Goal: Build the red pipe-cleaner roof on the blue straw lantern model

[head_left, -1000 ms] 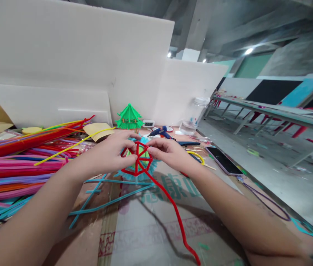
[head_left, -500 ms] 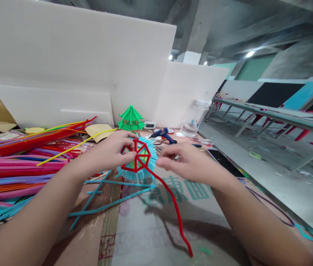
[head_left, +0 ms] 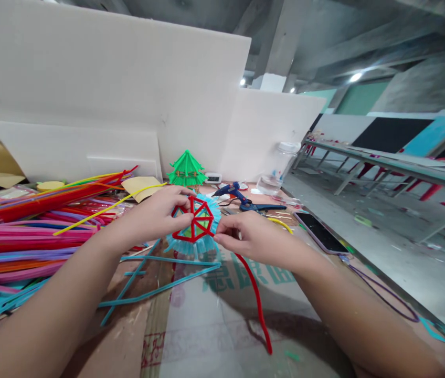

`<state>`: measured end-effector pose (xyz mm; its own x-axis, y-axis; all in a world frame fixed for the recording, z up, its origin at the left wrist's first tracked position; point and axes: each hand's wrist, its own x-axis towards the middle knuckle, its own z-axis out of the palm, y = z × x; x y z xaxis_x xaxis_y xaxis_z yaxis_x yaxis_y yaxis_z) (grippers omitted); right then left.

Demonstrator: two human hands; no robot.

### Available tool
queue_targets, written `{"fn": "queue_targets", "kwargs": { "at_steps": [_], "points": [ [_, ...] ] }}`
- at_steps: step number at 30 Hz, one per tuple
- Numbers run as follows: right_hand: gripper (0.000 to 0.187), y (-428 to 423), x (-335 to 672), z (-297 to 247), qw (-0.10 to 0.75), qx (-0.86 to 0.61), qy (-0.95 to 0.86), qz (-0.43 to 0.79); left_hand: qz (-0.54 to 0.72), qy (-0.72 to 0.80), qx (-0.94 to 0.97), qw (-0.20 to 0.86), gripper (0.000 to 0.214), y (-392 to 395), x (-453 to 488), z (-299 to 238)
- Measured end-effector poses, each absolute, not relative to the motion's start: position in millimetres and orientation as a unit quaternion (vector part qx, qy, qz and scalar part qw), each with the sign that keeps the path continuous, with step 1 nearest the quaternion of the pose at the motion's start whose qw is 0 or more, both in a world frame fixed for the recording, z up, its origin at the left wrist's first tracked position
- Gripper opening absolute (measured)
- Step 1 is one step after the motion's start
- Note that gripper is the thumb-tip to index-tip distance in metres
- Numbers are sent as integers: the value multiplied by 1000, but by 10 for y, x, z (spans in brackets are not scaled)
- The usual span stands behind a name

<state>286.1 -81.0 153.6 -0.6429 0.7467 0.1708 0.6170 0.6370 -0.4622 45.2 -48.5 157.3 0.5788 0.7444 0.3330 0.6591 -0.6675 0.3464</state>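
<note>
A red pipe-cleaner frame (head_left: 193, 237), many-sided with spokes, is pinched at its left side by my left hand (head_left: 167, 212). Behind it sits a light-blue fringed round piece (head_left: 191, 248) with some green showing through. From the frame's lower right runs a long loose red pipe cleaner (head_left: 257, 294). My right hand (head_left: 242, 232) is closed on that strand close to the frame, and the free end hangs past the fingers, curving down toward the front.
Bundles of colored pipe cleaners (head_left: 21, 231) lie at left, with bent blue ones (head_left: 159, 294) nearer. At the back are a green pagoda-like model (head_left: 187, 170), a glue gun (head_left: 232, 191), pliers (head_left: 262, 207) and a plastic jar (head_left: 281, 163). A phone (head_left: 320, 232) lies at right.
My right hand has moved left and down to the red strand and closed on it beside the frame. My left hand keeps its hold. The pliers and a yellow piece are now uncovered.
</note>
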Motion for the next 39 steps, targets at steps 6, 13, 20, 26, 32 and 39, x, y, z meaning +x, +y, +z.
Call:
{"fn": "queue_targets", "kwargs": {
  "at_steps": [6,13,20,26,32,39],
  "points": [
    [24,-752,2861,1499,165,-395,-885,181,228,399,883,98,19,-469,442,1567],
    [25,-707,2853,1485,157,-399,-882,193,233,399,881,103,20,-489,448,1584],
    [25,-709,2859,1460,161,-392,-884,195,230,388,884,122,33,-469,416,1605],
    [25,-706,2857,1465,161,-383,-888,199,251,397,869,158,44,-469,399,1599],
    [26,-713,2853,1470,162,-389,-882,212,348,412,830,146,43,-424,341,1577],
    [26,-681,2845,1441,177,-386,-878,220,404,475,775,104,32,-411,324,1576]
  ]
}}
